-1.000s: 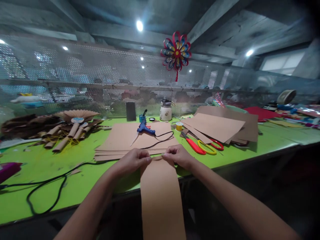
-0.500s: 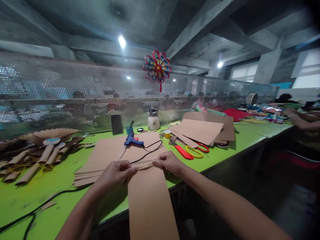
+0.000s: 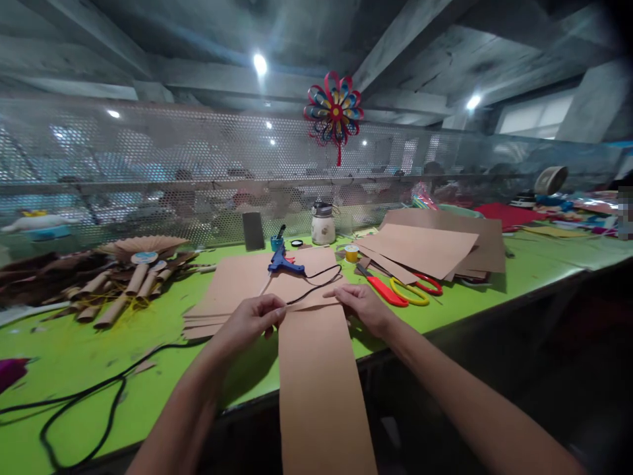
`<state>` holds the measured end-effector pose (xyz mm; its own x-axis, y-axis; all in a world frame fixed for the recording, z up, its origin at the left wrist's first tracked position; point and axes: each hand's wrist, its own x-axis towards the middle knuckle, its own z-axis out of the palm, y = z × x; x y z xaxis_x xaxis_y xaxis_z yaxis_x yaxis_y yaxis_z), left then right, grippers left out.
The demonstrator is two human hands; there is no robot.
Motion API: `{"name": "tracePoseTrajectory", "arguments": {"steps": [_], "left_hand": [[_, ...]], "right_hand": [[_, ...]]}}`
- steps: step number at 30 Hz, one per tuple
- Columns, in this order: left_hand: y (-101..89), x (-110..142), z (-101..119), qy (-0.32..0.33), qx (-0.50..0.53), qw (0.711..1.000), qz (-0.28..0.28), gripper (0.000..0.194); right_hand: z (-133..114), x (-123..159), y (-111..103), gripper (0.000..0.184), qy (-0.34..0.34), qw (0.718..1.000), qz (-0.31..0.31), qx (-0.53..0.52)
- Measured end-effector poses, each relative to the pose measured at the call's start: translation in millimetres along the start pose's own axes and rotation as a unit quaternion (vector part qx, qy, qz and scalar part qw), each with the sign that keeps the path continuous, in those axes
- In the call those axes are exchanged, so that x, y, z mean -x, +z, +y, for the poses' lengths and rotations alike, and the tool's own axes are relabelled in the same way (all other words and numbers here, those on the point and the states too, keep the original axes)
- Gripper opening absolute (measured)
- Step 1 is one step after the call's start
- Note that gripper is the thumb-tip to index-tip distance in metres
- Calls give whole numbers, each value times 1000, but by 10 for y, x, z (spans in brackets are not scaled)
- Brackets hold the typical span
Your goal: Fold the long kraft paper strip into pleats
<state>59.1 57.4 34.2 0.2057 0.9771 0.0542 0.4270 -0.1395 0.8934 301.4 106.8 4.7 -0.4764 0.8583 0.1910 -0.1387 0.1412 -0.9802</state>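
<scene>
A long brown paper strip point(image 3: 321, 382) hangs from the green table's front edge point(image 3: 148, 389) toward me. My left hand point(image 3: 252, 320) pinches its far left corner, fingers closed on the folded edge. My right hand point(image 3: 363, 307) presses on the far right corner with fingers laid along the fold. Just beyond both hands lies a stack of brown paper sheets point(image 3: 237, 284) with a blue glue gun point(image 3: 283, 262) and its black cord point(image 3: 321, 284) on top.
Red and yellow scissors point(image 3: 395, 290) lie right of my right hand, beside more brown sheets point(image 3: 425, 247). Rolled paper fans point(image 3: 128, 277) sit at the left. A jar point(image 3: 323, 224), a yellow roll point(image 3: 352, 253) and a mesh screen point(image 3: 148, 171) stand behind. A paper flower point(image 3: 333, 109) hangs above.
The view swung right and then back left. My hands stayed on the strip's far end, and the narrow fold there now lies flatter against the stack.
</scene>
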Motion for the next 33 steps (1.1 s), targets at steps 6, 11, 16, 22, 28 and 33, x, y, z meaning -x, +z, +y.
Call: {"name": "tracePoseTrajectory", "arguments": {"steps": [6,11,16,22,28,33], "left_hand": [[8,-19,1,5,-3,1000,-8,31],[81,-69,20,14,-66,998,-8,40],[172,-100,21,12,-84,995,-60,41],[109,49,109,1,60,994,-91,33],[108,115,103,33,192,976,-95,26],[121,105,71,85,201,970,-106,29]], "right_hand": [[25,-15,34,32,-9,998,7,54],[93,-29,74,29,-16,996,-14,87],[125,-61,165,27,-1,994,-48,96],[-106,48,120,34,-35,995,-90,13],[-371,22,149,50,-72,974,-215,-6],[-542,-50,307,25,-164,946,-261,96]]}}
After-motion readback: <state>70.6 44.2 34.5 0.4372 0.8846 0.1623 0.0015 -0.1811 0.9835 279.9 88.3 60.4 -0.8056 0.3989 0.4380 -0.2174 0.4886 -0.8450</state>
